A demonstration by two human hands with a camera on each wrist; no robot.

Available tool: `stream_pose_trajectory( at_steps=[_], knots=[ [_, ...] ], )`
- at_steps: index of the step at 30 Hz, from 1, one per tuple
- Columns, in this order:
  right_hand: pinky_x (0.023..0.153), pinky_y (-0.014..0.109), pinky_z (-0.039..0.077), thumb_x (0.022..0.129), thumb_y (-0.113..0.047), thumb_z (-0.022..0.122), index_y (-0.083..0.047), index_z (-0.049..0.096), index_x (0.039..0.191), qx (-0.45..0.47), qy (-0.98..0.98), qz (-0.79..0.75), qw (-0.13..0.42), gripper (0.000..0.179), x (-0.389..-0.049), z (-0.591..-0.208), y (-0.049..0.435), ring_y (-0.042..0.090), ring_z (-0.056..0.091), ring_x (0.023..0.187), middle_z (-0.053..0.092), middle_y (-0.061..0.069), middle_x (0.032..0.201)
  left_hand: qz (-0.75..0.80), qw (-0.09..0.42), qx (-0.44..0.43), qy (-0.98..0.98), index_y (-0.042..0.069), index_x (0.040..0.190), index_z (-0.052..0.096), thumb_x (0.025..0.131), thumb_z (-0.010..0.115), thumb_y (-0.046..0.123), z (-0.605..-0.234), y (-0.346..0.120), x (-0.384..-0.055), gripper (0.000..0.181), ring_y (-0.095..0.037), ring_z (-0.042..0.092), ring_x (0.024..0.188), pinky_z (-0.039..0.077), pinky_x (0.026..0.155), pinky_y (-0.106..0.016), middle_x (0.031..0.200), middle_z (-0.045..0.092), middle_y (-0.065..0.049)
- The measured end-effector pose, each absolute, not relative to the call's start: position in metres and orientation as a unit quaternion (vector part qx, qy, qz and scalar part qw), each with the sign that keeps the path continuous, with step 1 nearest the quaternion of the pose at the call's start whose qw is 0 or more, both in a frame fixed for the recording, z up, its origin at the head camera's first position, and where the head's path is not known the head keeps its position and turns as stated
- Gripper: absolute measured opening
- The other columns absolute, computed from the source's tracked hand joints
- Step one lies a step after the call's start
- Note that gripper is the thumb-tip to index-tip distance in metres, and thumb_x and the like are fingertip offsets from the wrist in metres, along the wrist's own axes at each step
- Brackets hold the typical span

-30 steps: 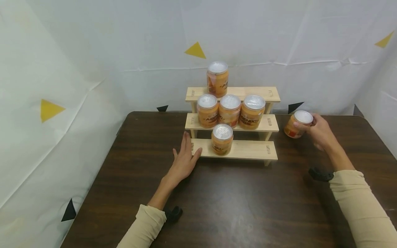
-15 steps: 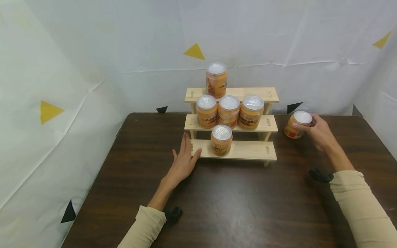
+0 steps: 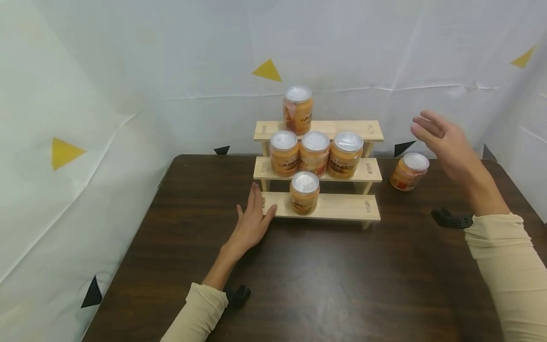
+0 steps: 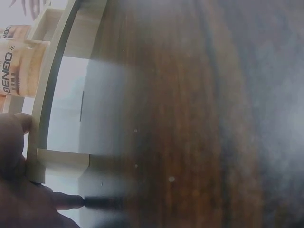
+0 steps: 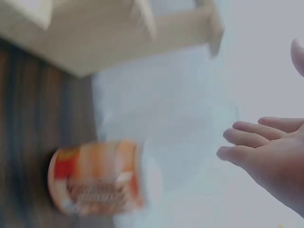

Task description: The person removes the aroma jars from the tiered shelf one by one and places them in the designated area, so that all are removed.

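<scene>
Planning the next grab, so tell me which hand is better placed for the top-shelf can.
Probably the right hand: it hangs open and empty, high above the table, while the left hand lies low at the left end of the bottom shelf.

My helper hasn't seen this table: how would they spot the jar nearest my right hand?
On the dark table stands a three-tier wooden rack with five jars. Look past its right end, near the table's far edge, by your raised right hand. That orange jar with a pale lid is the only one standing directly on the table.
</scene>
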State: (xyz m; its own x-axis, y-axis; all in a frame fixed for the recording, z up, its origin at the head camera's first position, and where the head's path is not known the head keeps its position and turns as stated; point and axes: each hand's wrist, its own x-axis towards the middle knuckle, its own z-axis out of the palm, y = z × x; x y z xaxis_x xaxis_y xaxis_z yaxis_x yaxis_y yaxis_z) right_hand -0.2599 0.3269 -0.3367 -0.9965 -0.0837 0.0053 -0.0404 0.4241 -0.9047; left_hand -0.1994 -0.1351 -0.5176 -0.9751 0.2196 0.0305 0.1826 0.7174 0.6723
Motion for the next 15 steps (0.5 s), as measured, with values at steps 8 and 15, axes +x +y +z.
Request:
stream_pose_trajectory(
  at_steps=[8,15],
  knots=[
    [0.132,0.027,0.027,0.117,-0.040,0.052,-0.017,0.017,0.178,-0.071,0.827,-0.557,0.014,0.074,-0.264,-0.314,0.289,0.022,0.029,0.168,0.027,0.012,0.182,0.364,0.019,0.111,0.924,0.000,0.174,-0.006,0.115,0.031,0.068,-0.514,-0.134,-0.198,0.098,-0.043,0.013,0.169,0.000,0.123,-0.086,0.184,-0.008,-0.022],
    [0.135,0.039,0.023,0.113,-0.043,0.059,-0.018,0.018,0.178,-0.092,0.818,-0.567,0.031,0.080,-0.274,-0.298,0.253,0.029,0.024,0.169,0.022,0.012,0.184,0.346,0.019,0.112,0.931,0.002,0.175,-0.007,0.115,0.032,0.068,-0.520,-0.134,-0.201,0.098,-0.042,0.014,0.169,0.002,0.124,-0.085,0.184,-0.008,-0.020]
  ],
)
